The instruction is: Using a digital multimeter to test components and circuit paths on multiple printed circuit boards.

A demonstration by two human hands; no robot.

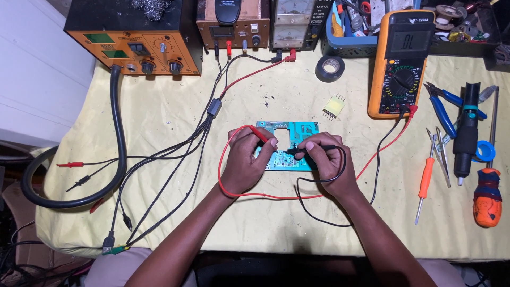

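A teal circuit board (297, 131) lies flat on the yellow cloth (159, 111) in the middle of the bench. My left hand (244, 162) pinches a red test probe (259, 134) whose tip touches the board's left part. My right hand (326, 159) grips a black test probe (305, 150) pointed left onto the board. Red and black leads loop under my wrists and run right to an orange-cased multimeter (402, 62) with a lit display.
An orange-fronted station (135, 50) with a thick black hose (118, 133) stands back left, beside two bench supplies (289, 24). Black tape roll (330, 68), small yellow transformer (333, 106), blue pliers (442, 109), tweezers, orange screwdrivers (425, 183) and a desoldering pump (466, 133) lie right.
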